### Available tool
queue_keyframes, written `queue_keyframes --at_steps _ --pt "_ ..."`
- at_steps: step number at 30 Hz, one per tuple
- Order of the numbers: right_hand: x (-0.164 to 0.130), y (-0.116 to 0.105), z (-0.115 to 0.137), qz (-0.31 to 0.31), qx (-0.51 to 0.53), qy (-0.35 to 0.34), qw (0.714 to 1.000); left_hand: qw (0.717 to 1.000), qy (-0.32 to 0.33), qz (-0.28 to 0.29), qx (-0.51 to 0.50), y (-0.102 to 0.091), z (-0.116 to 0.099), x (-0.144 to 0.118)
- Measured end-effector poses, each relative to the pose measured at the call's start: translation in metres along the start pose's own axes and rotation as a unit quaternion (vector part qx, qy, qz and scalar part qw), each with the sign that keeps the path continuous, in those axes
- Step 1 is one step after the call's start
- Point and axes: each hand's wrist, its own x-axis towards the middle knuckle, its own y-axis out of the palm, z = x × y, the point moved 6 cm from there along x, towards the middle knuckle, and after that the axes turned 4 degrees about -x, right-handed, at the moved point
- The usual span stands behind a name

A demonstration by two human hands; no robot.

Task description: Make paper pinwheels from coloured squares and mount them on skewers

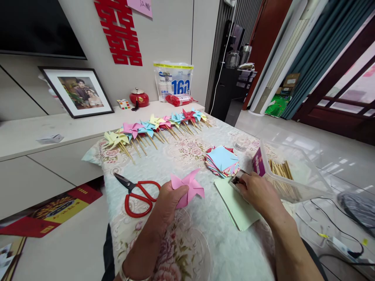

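My left hand (167, 201) pinches a pink paper pinwheel (192, 188) at its folded centre; no stick shows on it. On the right, my right hand (259, 191) has its fingers curled down into a small box (235, 181) of tiny dark pieces, and its fingertips are hidden. That box rests on a stack of pale green paper sheets (238, 210). Just behind lies a pile of cut paper squares (223, 160), light blue on top. Red-handled scissors (137, 195) lie spread left of my left hand.
Pinwheels on sticks (148, 128) lie in a row along the table's far side. A clear plastic bin (307, 168) with wooden sticks (281, 171) stands at right, near a roll of clear tape (241, 143). Beyond are a framed photo (80, 93) and a red pot (139, 98).
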Motion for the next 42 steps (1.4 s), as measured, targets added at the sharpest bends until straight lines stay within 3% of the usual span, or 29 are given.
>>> queue_keyframes --at_steps 8,15,29,36,42 --pt "-0.001 -0.003 -0.006 -0.02 0.046 0.02 0.999 1.0 0.002 -0.002 0.012 -0.001 0.0 0.0" --pt "0.0 -0.004 -0.004 -0.051 0.154 -0.015 0.987 1.0 -0.002 0.002 0.008 -0.001 0.001 0.001" --pt "0.002 0.005 0.011 -0.05 0.102 -0.029 0.993 1.0 0.0 0.0 0.006 -0.001 0.003 0.003" --pt "0.005 0.008 0.014 -0.095 0.082 -0.064 0.99 1.0 -0.004 -0.003 0.019 0.003 -0.002 -0.001" --pt "0.007 0.008 0.014 -0.093 0.146 -0.091 0.981 1.0 -0.002 -0.008 0.019 0.004 -0.004 -0.001"
